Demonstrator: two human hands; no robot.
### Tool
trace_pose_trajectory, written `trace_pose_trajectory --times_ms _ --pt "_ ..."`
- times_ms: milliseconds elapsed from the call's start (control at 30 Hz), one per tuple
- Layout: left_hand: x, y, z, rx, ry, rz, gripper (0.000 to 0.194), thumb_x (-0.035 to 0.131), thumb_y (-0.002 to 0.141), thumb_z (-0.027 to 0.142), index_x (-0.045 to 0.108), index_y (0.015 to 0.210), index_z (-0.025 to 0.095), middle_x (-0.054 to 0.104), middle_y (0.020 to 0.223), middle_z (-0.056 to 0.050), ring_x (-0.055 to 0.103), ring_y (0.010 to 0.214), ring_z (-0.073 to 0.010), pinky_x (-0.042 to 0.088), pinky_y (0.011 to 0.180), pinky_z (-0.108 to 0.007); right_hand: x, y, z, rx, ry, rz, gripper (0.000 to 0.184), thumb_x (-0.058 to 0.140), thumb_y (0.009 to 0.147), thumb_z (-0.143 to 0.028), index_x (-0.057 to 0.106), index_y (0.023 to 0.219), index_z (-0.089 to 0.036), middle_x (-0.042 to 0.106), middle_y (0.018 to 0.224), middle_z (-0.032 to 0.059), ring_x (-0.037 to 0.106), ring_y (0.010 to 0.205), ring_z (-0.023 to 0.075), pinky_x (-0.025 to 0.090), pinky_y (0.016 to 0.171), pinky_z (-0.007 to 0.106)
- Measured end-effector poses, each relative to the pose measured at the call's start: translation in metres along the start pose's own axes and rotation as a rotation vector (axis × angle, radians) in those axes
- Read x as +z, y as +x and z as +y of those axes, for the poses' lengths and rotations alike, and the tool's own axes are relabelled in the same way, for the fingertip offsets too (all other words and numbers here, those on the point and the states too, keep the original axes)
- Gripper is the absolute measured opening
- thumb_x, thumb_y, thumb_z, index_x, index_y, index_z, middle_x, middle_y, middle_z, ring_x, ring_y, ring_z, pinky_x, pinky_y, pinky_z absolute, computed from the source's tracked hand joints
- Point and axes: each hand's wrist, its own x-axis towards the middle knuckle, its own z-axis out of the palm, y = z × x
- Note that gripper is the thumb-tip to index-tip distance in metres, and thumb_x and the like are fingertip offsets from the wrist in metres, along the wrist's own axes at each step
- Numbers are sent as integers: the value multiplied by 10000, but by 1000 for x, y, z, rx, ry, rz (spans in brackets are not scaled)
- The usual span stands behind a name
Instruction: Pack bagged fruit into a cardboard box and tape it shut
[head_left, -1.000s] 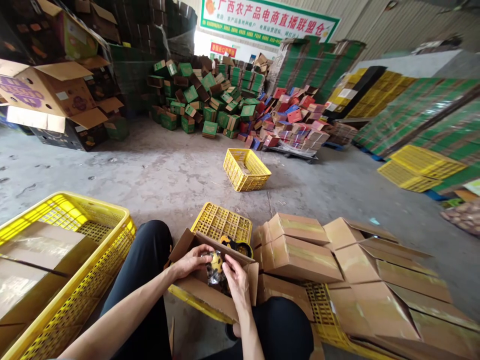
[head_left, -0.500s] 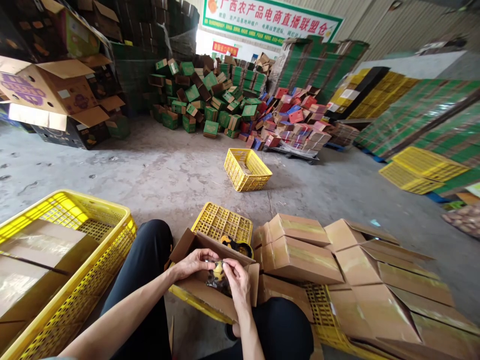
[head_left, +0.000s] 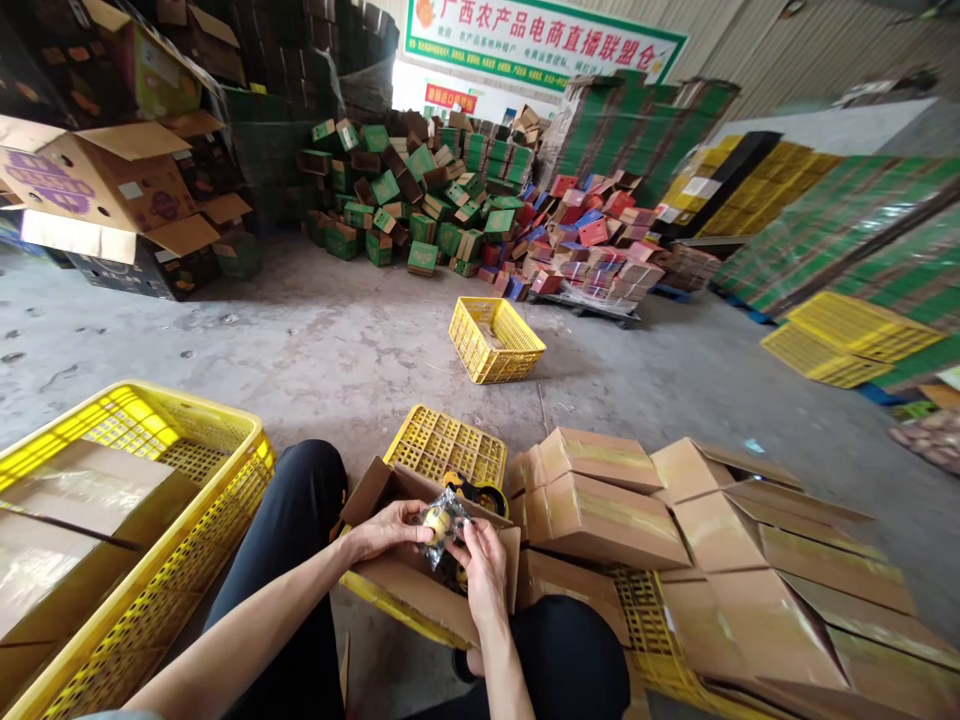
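Between my hands, above an open cardboard box [head_left: 420,592], is a small round yellow fruit in a clear plastic bag [head_left: 436,524]; its exact kind is unclear. My left hand [head_left: 391,530] pinches the bag on its left side, thumb against the fruit. The fingers of my right hand [head_left: 484,565] are closed on the crinkled right edge of the bag. The box stands between my knees, tilted, with yellow crate plastic below it. Just past its far wall lies a black-and-yellow object [head_left: 480,492], partly hidden. Most of the box's inside is covered by my hands.
An upturned yellow crate [head_left: 448,440] is behind the box. Closed cartons [head_left: 600,520] are stacked at my right. At my left stands a large yellow crate [head_left: 232,500] holding cartons. Another yellow crate [head_left: 499,345] sits on the floor ahead, before a heap of green boxes [head_left: 424,255].
The bagged fruit has risen slightly and turned, showing more of the clear bag. My right hand has shifted a little right and down, while my left hand stays almost in place.
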Motion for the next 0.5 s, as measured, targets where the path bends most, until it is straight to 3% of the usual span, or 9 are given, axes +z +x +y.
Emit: trace_pose_trajectory --times_ms 200,367,500 --pt "1 -4 7 55 131 80 544 999 646 480 763 1005 147 718 865 -36 625 781 -175 448 760 -280 0 3 -1 -90 -189 -60 651 860 744 -665 765 1232 -245 799 1270 125 752 1173 356 660 945 448" --pt "-3 -3 4 12 159 54 616 1013 618 474 769 1081 148 757 896 -54 668 805 -206 479 783 -305 -1 4 -2 -34 -341 -45 591 808 752 -720 871 1033 -204 860 964 97 799 982 342 669 880 400" --pt "-4 1 2 75 71 123 683 1044 586 398 739 1154 172 759 1005 -60 685 894 -210 502 845 -304 -1 2 -1 35 -205 7 565 814 761 -701 881 1042 -215 866 1007 88 804 995 343 668 902 417"
